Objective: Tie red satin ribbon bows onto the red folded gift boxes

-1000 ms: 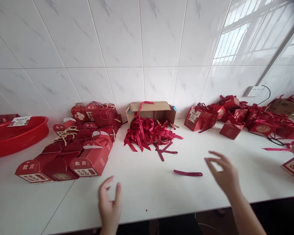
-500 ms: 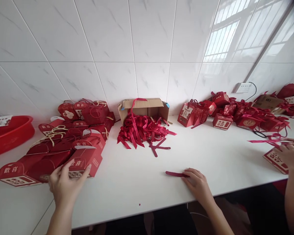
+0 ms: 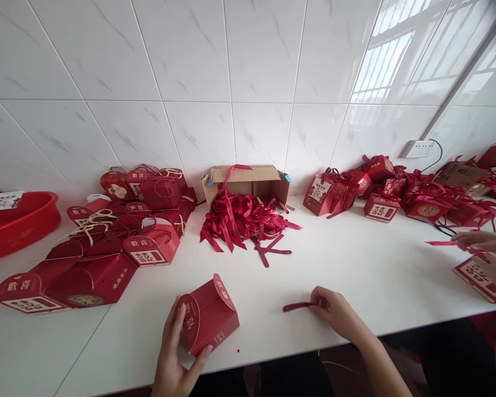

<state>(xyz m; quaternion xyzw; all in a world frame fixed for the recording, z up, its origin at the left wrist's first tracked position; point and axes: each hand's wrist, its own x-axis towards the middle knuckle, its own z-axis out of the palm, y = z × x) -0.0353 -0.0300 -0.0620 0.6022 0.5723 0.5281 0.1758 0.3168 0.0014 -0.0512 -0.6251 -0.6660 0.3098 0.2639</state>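
Observation:
My left hand (image 3: 177, 344) grips a red gift box (image 3: 212, 315) with rounded flaps, fingers on its left side and thumb along its near side, close to the table's front edge. To the right of it, my right hand (image 3: 333, 310) pinches one end of a dark red strap (image 3: 296, 306) with rounded ends. The strap's free end points left, just above or on the table. Similar loose straps (image 3: 264, 255) lie crossed in front of a heap of red ribbons (image 3: 243, 218), which spills from an open cardboard box (image 3: 248, 175).
Several red gift boxes (image 3: 95, 278) stand grouped at left, beside a red plastic basin (image 3: 22, 231). More boxes with ribbons (image 3: 380, 208) line the wall at right. A co-worker's hands (image 3: 490, 259) handle a box (image 3: 477, 278) at far right. A tiny red bit (image 3: 238, 350) lies near the front edge.
My left hand has taken a gift box from the left group and brought it right, toward the front middle. My right hand keeps the strap, now tilted slightly differently.

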